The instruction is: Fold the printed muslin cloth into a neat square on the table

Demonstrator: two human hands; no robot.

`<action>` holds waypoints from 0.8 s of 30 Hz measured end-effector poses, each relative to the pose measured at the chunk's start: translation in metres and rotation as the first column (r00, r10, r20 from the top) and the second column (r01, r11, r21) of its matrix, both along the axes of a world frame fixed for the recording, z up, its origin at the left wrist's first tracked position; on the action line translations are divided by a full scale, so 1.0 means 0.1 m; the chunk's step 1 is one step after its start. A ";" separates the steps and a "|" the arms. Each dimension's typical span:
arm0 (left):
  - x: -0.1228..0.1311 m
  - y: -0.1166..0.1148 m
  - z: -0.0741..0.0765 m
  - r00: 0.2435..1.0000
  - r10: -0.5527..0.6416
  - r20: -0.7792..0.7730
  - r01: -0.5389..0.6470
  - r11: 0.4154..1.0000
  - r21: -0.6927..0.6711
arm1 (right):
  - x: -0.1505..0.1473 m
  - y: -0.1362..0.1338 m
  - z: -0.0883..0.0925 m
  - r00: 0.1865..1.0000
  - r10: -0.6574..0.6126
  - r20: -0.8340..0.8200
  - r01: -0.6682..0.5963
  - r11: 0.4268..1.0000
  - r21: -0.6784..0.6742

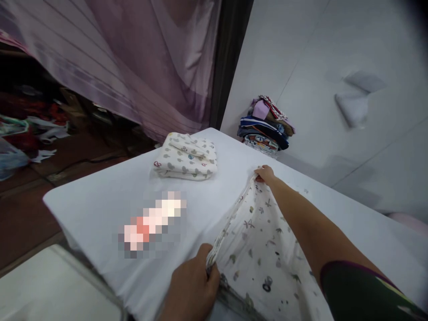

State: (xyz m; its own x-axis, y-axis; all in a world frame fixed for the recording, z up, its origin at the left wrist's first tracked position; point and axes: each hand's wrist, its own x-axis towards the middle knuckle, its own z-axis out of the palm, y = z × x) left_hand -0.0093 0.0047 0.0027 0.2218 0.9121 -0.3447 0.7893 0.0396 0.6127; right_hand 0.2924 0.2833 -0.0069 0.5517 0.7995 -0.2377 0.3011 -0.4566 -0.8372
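A white cloth with small printed shapes is stretched between my two hands over a white-covered table. My left hand, low in the middle of the view, is closed on the near corner of its gathered edge. Farther off, my right hand pinches the other end of that edge, near the table's far right side. The rest of the cloth hangs toward the bottom of the view. A folded white cloth with a grey print lies on the table, left of my right hand.
A blurred-out item lies on the table, left of the stretched cloth. Stacked folded clothes stand beyond the far edge. A pink curtain hangs at the back left. A pale surface is at the lower left.
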 end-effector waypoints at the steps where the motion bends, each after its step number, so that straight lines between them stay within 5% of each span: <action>1: 0.00 0.01 0.00 0.999 -0.013 -0.038 0.013 1.000 0.002 | -0.01 -0.01 -0.02 1.000 0.003 -0.008 -0.003 1.000 0.008; 8: 0.00 0.04 -0.02 0.981 -0.055 -0.184 0.063 0.997 0.038 | -0.05 -0.29 -0.03 0.995 0.095 -0.023 -0.092 0.989 0.113; 14: -0.03 0.03 -0.02 0.978 -0.069 -0.197 0.092 0.990 0.108 | -0.13 -1.07 -0.10 0.957 0.248 0.149 -0.271 0.949 0.161; 16: -0.03 0.03 -0.01 0.977 -0.080 -0.199 0.107 0.986 0.131 | -0.19 -1.37 -0.13 0.889 0.359 0.284 -0.401 0.909 0.108; 19: -0.02 0.05 -0.01 0.970 -0.083 -0.228 0.120 0.981 0.152 | -0.32 -1.71 -0.20 0.673 0.539 0.506 -0.603 0.796 -0.046; 21: -0.01 0.07 0.00 0.967 -0.069 -0.247 0.115 0.978 0.174 | -0.44 -1.83 -0.25 0.556 0.583 0.592 -0.645 0.752 -0.135; 24: -0.01 0.07 -0.01 0.965 -0.019 -0.261 0.074 0.977 0.202 | -0.59 -1.89 -0.29 0.468 0.576 0.670 -0.613 0.758 -0.222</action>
